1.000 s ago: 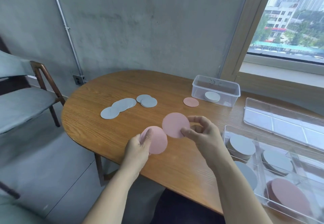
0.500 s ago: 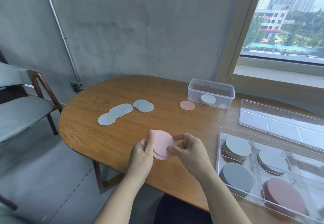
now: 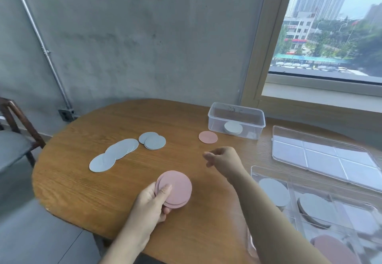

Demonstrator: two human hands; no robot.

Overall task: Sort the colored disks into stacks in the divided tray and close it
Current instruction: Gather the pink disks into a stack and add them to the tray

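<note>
head view: i log left hand [image 3: 153, 200] gripping stacked pink disks [image 3: 178, 187] over the table [image 3: 82, 191]; right hand [image 3: 224, 159] loosely curled, empty, near the lone pink disk [image 3: 208, 137].

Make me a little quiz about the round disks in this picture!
1. True or false: the left hand holds a stack of pink disks.
2. What lies inside the small clear box? A) a white disk B) a pink disk C) nothing
3. Fill the gap: the lone pink disk lies on the wooden ____.
Key: 1 true; 2 A; 3 table.
</note>
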